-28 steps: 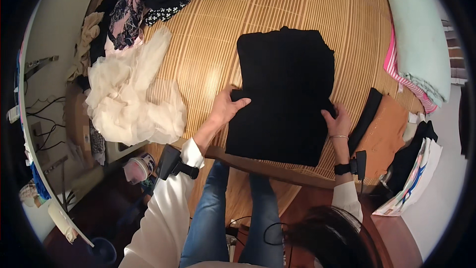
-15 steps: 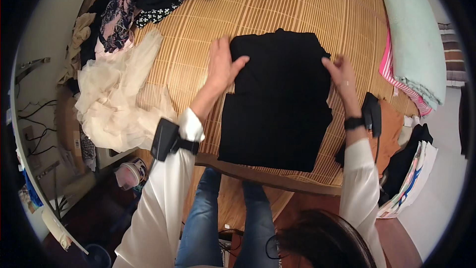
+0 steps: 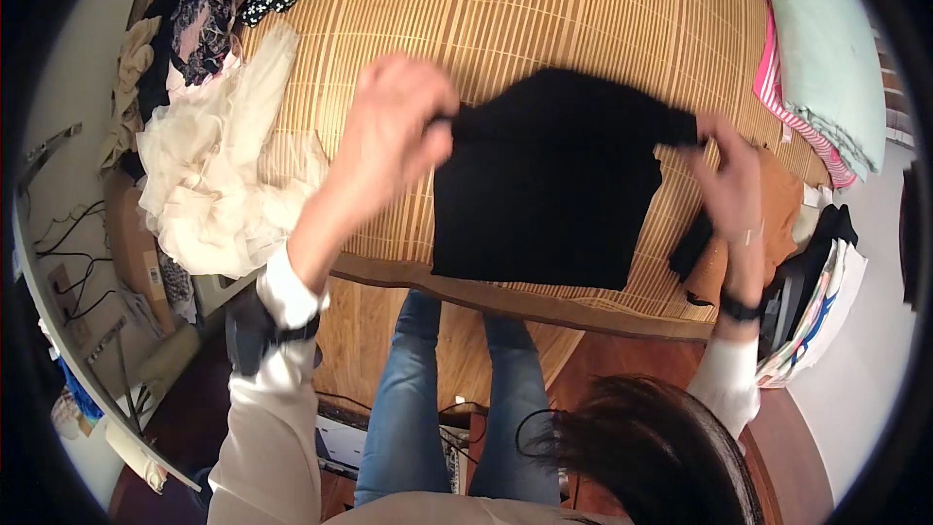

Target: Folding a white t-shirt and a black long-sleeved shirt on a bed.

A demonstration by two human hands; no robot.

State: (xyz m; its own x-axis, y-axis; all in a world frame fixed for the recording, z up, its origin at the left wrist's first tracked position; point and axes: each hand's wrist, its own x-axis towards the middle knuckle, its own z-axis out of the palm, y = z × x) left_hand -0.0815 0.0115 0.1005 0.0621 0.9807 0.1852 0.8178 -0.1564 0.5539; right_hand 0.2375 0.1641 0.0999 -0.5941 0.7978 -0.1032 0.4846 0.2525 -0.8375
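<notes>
A black garment (image 3: 549,204) lies in front of me on the bamboo mat (image 3: 389,0), its far part lifted off the mat between my hands. The near part rests flat by the mat's front edge. My left hand (image 3: 398,122), blurred by motion, is closed on the garment's far left corner. At the far right corner, my right hand (image 3: 724,170) pinches the cloth between thumb and fingers. The garment's exact kind cannot be made out from its folded shape.
Sheer cream fabric (image 3: 209,185) lies heaped at the left, with patterned and dark clothes (image 3: 209,10) behind it. A rolled pale green quilt (image 3: 826,58) borders the right side. Nearer on the right are brown cloth (image 3: 768,199) and a white bag (image 3: 816,316).
My hands have taken hold of the black garment's far corners and raised them, pulling them apart and toward me. The cloth's far edge has come up off the mat.
</notes>
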